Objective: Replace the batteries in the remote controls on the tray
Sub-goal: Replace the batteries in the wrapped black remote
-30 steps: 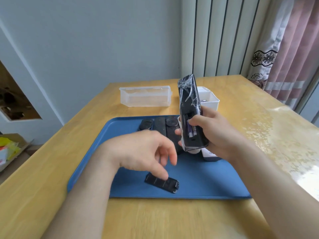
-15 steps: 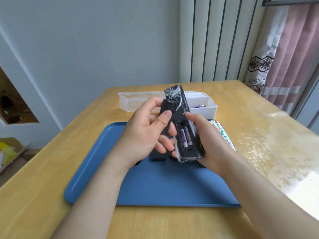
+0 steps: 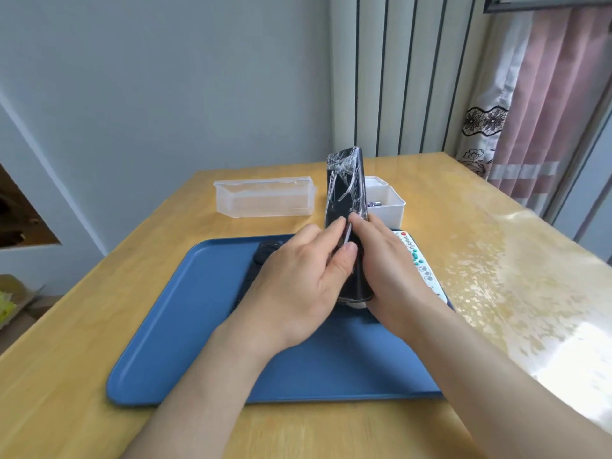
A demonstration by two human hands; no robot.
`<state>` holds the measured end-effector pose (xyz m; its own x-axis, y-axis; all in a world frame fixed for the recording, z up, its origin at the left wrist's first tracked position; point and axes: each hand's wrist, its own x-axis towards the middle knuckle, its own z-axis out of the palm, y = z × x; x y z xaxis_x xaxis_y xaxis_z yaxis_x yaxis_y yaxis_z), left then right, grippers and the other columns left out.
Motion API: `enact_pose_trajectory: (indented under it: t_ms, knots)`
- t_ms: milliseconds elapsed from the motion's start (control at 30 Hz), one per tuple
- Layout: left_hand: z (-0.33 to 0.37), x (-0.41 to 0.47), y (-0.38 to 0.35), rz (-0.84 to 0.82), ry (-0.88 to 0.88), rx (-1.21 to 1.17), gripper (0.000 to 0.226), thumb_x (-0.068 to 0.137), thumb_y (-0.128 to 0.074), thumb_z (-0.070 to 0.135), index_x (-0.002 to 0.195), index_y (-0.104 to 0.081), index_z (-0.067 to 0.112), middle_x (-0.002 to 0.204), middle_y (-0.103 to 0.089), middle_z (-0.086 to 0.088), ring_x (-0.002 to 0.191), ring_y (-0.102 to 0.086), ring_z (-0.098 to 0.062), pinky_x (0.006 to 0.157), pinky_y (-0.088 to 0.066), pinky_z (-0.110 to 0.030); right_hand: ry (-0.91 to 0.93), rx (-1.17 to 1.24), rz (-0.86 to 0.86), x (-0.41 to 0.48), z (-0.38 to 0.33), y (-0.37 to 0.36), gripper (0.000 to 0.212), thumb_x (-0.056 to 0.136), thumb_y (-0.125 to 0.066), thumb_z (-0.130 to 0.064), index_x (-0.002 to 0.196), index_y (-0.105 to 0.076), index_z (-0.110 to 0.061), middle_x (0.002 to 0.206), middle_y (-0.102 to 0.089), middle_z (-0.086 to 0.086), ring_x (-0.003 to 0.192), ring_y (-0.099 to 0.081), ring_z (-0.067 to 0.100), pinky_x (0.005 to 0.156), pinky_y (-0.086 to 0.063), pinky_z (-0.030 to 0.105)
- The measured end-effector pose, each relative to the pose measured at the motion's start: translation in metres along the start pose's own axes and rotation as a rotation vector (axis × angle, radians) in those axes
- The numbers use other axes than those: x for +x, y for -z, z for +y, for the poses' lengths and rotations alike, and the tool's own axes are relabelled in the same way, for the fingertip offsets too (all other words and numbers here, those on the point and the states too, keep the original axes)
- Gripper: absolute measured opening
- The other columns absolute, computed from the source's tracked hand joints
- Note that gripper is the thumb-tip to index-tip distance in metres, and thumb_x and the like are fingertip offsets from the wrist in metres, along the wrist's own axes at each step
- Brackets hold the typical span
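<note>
Since half a second ago the left hand point(image 3: 298, 286) has closed in against the black remote point(image 3: 346, 193), so the open compartment and the purple batteries seen then are now covered. The remote has also tipped more upright. From the head view, this remote, wrapped in crinkled clear film, stands nearly vertical above the far middle of the blue tray point(image 3: 185, 342), with its lower end clasped between both hands. The left hand grasps it from the left, fingers curled against its side and the thumb laid flat across the facing surface. The right hand point(image 3: 390, 276) grasps it from the right, with its fingers wrapped behind and a fingertip meeting the left fingers near the middle of the remote. Whether the battery cover is seated cannot be told, as the hands hide that part. On the tray, a second black remote point(image 3: 265, 251) shows just behind the left hand, and a white remote point(image 3: 417, 260) with coloured buttons lies along the tray's right edge beside the right hand. Beyond the tray, on the wooden table point(image 3: 82, 326), sit a clear plastic container point(image 3: 265, 197) and a white box point(image 3: 387, 200) side by side, the box partly hidden by the upright remote, with a battery point(image 3: 374, 203) visible in it. Pink curtains point(image 3: 546, 111) hang at the far right.
</note>
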<state>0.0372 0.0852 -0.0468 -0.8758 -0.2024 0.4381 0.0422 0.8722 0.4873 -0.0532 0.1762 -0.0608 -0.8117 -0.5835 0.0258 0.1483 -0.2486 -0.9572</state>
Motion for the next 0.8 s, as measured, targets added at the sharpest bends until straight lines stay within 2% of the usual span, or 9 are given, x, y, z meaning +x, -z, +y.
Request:
enact_pose_trajectory:
  t_ms: [133,233,300,400,467,533,633,700,800]
  knots:
    - [0.000,0.005,-0.002,0.027,0.180,-0.301,0.032,0.093,-0.060,0.026,0.124,-0.059,0.034,0.072,-0.047,0.005,0.057,-0.043,-0.005,0.059,-0.041,-0.021,0.019,-0.057,0.000,0.001,0.003,-0.003,0.023,0.093,-0.050,-0.045,0.099,-0.061,-0.025,0.108,-0.067,0.004,0.109,-0.064,0.025,0.095,-0.052,0.048]
    - [-0.002,0.006,0.007,-0.012,0.320,-0.675,0.030,0.084,-0.071,0.011,0.109,-0.060,0.023,0.067,-0.047,-0.004,0.045,-0.045,-0.006,0.044,-0.035,-0.015,0.041,-0.050,-0.016,-0.002,0.004,-0.006,0.024,0.099,-0.046,-0.044,0.102,-0.062,-0.027,0.104,-0.069,0.005,0.093,-0.069,0.026,0.082,-0.057,0.048]
    - [-0.006,0.007,0.009,0.057,0.349,-0.795,0.025,0.081,-0.073,0.011,0.099,-0.059,0.020,0.064,-0.051,-0.004,0.042,-0.046,-0.009,0.040,-0.034,-0.016,0.043,-0.033,-0.019,-0.003,0.003,-0.007,0.032,0.100,-0.042,-0.048,0.110,-0.064,-0.026,0.107,-0.072,0.008,0.097,-0.070,0.032,0.084,-0.057,0.050]
    - [-0.011,0.009,0.009,0.192,0.304,-0.787,0.017,0.082,-0.073,0.010,0.089,-0.059,0.017,0.057,-0.053,-0.001,0.041,-0.049,-0.011,0.041,-0.041,-0.019,0.024,-0.008,-0.003,-0.004,0.001,-0.008,0.036,0.100,-0.042,-0.049,0.111,-0.066,-0.025,0.107,-0.073,0.008,0.100,-0.070,0.030,0.085,-0.057,0.051]
    - [-0.012,0.009,0.010,0.233,0.270,-0.768,0.017,0.081,-0.073,0.008,0.088,-0.061,0.017,0.062,-0.054,-0.006,0.042,-0.051,-0.013,0.042,-0.043,-0.020,-0.030,0.034,-0.018,-0.004,-0.001,-0.006,0.038,0.100,-0.043,-0.048,0.114,-0.065,-0.021,0.102,-0.073,0.010,0.085,-0.072,0.028,0.065,-0.058,0.044]
    - [-0.013,0.009,0.012,0.251,0.236,-0.771,0.018,0.079,-0.074,0.007,0.087,-0.062,0.018,0.067,-0.056,-0.011,0.044,-0.052,-0.013,0.044,-0.045,-0.021,-0.071,0.079,-0.032,-0.006,-0.004,-0.006,0.040,0.100,-0.044,-0.049,0.116,-0.065,-0.019,0.101,-0.071,0.013,0.076,-0.071,0.029,0.056,-0.055,0.039]
    - [-0.010,0.009,0.012,0.239,0.191,-0.806,0.018,0.072,-0.076,0.012,0.083,-0.065,0.020,0.065,-0.060,-0.003,0.048,-0.055,-0.015,0.048,-0.048,-0.021,-0.066,0.066,-0.014,-0.004,-0.002,-0.006,0.040,0.098,-0.045,-0.053,0.110,-0.068,-0.022,0.102,-0.072,0.010,0.087,-0.071,0.031,0.068,-0.058,0.048]
    - [-0.010,0.009,0.012,0.236,0.158,-0.808,0.019,0.066,-0.076,0.017,0.083,-0.066,0.020,0.065,-0.061,-0.002,0.050,-0.056,-0.015,0.050,-0.050,-0.021,-0.074,0.091,-0.036,-0.005,-0.003,-0.007,0.040,0.098,-0.046,-0.052,0.108,-0.068,-0.020,0.096,-0.072,0.013,0.075,-0.070,0.032,0.066,-0.058,0.050]
    - [-0.012,0.009,0.011,0.228,0.126,-0.811,0.020,0.065,-0.077,0.018,0.083,-0.069,0.022,0.072,-0.058,-0.016,0.058,-0.056,-0.017,0.053,-0.050,-0.022,-0.086,0.109,-0.066,-0.010,-0.006,-0.010,0.041,0.099,-0.045,-0.051,0.112,-0.064,-0.016,0.088,-0.071,0.015,0.058,-0.066,0.032,0.062,-0.057,0.051]
